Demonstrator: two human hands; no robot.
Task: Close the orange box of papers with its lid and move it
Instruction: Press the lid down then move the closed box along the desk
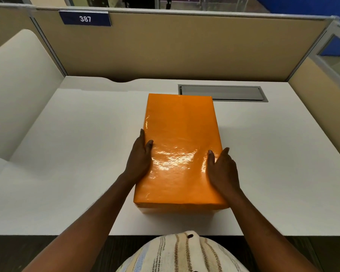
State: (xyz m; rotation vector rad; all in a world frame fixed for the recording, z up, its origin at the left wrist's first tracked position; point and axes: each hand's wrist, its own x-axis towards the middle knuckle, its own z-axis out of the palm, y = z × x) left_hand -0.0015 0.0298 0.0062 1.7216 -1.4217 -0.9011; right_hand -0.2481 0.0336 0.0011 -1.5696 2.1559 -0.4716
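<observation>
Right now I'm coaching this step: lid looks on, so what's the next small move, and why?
Probably lift the box slightly and carry it. The lid already sits over it, and the left hand and right hand clasp its long sides, thumbs on top. The desk around it is bare.

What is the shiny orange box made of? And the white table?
The orange box looks like cardboard wrapped in glossy paper or plastic film: bright glare and small wrinkles show on its lid. What is under the wrap cannot be seen. The white table looks like smooth matte laminate board: even colour, no glare.
</observation>
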